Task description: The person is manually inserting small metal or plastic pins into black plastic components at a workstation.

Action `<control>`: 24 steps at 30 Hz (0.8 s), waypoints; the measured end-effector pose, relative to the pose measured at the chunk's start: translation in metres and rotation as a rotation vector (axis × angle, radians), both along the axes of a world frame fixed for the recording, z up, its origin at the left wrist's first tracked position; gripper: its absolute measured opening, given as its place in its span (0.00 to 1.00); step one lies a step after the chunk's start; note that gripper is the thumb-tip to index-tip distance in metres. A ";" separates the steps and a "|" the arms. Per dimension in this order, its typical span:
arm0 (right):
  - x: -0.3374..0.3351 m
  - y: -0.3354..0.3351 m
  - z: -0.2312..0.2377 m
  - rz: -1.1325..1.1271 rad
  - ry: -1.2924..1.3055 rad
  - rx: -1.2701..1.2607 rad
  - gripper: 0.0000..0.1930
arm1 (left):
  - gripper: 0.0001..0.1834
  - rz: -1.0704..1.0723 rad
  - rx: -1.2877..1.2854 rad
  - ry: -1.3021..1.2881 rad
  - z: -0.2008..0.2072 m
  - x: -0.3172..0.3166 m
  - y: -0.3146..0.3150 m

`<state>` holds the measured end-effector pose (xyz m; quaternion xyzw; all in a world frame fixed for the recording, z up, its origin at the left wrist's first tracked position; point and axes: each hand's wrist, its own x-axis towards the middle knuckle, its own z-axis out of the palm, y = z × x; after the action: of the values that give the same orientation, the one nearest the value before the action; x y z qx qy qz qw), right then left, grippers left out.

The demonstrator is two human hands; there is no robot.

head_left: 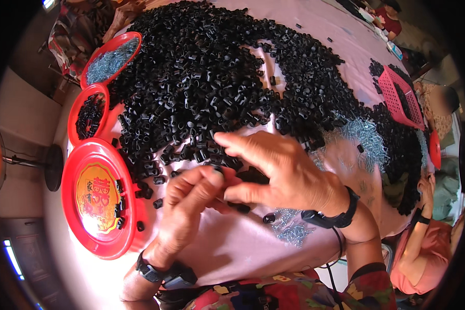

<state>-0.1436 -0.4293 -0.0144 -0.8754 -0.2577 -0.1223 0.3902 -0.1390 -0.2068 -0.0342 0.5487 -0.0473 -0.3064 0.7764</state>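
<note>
A huge heap of small black plastic parts [206,77] covers the pink cloth of the table [243,248]. My left hand [188,206] is at the heap's near edge, its fingers curled on a small black part [219,170] at the fingertips. My right hand [279,173] meets it from the right. Its fingers spread over the heap, and its thumb presses toward the left hand's fingers. Whether the right hand pinches anything is hidden. A few loose black parts [241,207] lie just under the hands. A small pile of silvery screws [289,227] lies beneath my right wrist.
Three red plates stand at the left: a near one [70,201] with a yellow emblem and a few black parts, a middle one [75,111] with black parts, a far one [120,40] with screws. At the right are more screws [367,134], a pink basket [400,98] and another person [429,243].
</note>
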 end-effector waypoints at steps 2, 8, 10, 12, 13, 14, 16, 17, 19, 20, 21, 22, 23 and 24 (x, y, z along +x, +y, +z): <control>-0.001 -0.011 0.005 -0.022 0.114 -0.012 0.16 | 0.19 0.146 -0.062 -0.004 -0.002 0.003 0.011; -0.004 -0.022 0.011 0.185 0.484 -0.379 0.12 | 0.16 0.485 -0.342 -0.072 -0.010 0.020 0.101; -0.005 -0.018 -0.003 0.050 0.278 -0.152 0.13 | 0.19 0.479 -0.443 0.016 -0.014 0.028 0.142; -0.004 -0.022 0.000 -0.010 0.161 -0.071 0.12 | 0.22 0.550 -0.454 0.097 -0.014 0.028 0.166; -0.002 -0.029 0.004 -0.008 0.168 -0.082 0.12 | 0.25 0.630 -0.464 0.177 -0.014 0.027 0.172; 0.000 -0.034 0.007 -0.006 0.177 -0.094 0.12 | 0.25 0.630 -0.465 0.178 -0.011 0.026 0.172; 0.000 -0.044 0.013 -0.029 0.207 -0.172 0.13 | 0.28 0.695 -0.514 0.317 -0.001 0.024 0.169; -0.001 -0.046 0.018 -0.042 0.272 -0.264 0.13 | 0.25 0.675 -0.468 0.279 0.000 0.022 0.165; -0.001 -0.050 0.025 -0.056 0.371 -0.398 0.13 | 0.24 0.572 -0.361 0.113 -0.004 0.018 0.157; -0.001 -0.051 0.026 -0.053 0.371 -0.401 0.13 | 0.22 0.475 -0.247 -0.053 -0.004 0.013 0.151; 0.001 -0.049 0.031 -0.020 0.351 -0.348 0.12 | 0.17 0.649 -0.140 -0.019 0.016 0.000 0.127; -0.002 -0.055 0.025 -0.037 0.371 -0.333 0.11 | 0.13 0.339 -0.067 -0.091 0.019 -0.002 0.103; -0.003 -0.059 0.021 -0.046 0.374 -0.339 0.11 | 0.11 0.222 -0.033 -0.142 0.015 -0.006 0.084; -0.003 -0.059 0.017 -0.099 0.290 -0.334 0.10 | 0.10 0.110 0.001 -0.196 0.012 -0.009 0.069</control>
<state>-0.1462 -0.4887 0.0021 -0.9478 -0.1724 0.0303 0.2665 -0.1480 -0.1379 -0.0224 0.5784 -0.0927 -0.2084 0.7832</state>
